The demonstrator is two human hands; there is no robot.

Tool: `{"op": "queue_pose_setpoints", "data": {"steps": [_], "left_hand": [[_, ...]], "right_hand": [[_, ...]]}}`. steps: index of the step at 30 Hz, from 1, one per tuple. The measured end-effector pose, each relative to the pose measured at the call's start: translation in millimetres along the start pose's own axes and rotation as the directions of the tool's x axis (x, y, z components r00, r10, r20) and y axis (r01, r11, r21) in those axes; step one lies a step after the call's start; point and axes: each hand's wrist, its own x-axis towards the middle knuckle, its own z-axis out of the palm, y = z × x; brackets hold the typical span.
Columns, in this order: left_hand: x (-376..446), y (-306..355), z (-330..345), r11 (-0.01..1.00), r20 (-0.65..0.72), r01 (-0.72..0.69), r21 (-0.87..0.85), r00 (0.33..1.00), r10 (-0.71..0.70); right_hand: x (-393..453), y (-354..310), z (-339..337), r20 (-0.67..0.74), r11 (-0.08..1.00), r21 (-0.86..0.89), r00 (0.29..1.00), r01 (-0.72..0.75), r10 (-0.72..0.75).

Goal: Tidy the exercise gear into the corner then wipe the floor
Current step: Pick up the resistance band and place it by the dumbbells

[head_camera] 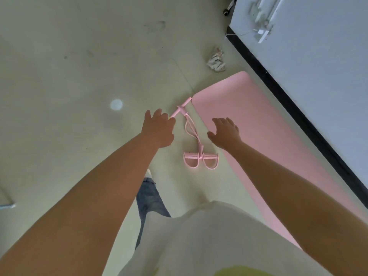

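A pink pedal puller (194,136) lies on the pale floor, its bar handle at the far end and its two foot loops nearest me. A pink exercise mat (264,134) lies flat to its right, along the wall. Beyond the mat's far end sits a crumpled rag (216,59). My left hand (159,129) hovers with relaxed fingers just left of the puller's handle and hides its tip. My right hand (226,132) is spread open above the mat's left edge. Neither hand holds anything.
A white wall (322,62) with a black skirting strip (298,114) runs diagonally on the right. A round light spot (116,104) shows on the floor at left. My jeans leg and shoe (148,194) stand below the puller.
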Motion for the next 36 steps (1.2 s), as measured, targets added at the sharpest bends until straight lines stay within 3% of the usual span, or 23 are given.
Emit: {"op": "queue_pose_setpoints", "data": {"steps": [8,16,22,27,36], "left_hand": [[135,-99,-38,0.957,-0.001,-0.267,0.116,0.963,0.269],[248,-89,-44,0.818,0.149,-0.512,0.261,0.859,0.49],[331,-67,-43,0.732,0.253,-0.578,0.36,0.816,0.52],[399,-43,-22,0.658,0.316,-0.65,0.38,0.76,0.568],[537,-11,110,0.544,0.477,-0.733,0.409,0.68,0.557]], "right_hand": [[98,-66,9,0.025,0.924,0.19,0.943,-0.331,0.333],[145,-65,35,0.147,0.735,0.355,0.81,-0.578,0.567],[198,-35,53,0.268,0.61,0.394,0.721,-0.688,0.64],[251,-13,62,0.306,0.565,0.42,0.697,-0.71,0.648],[365,22,185,0.482,0.427,0.417,0.594,-0.802,0.645]]}}
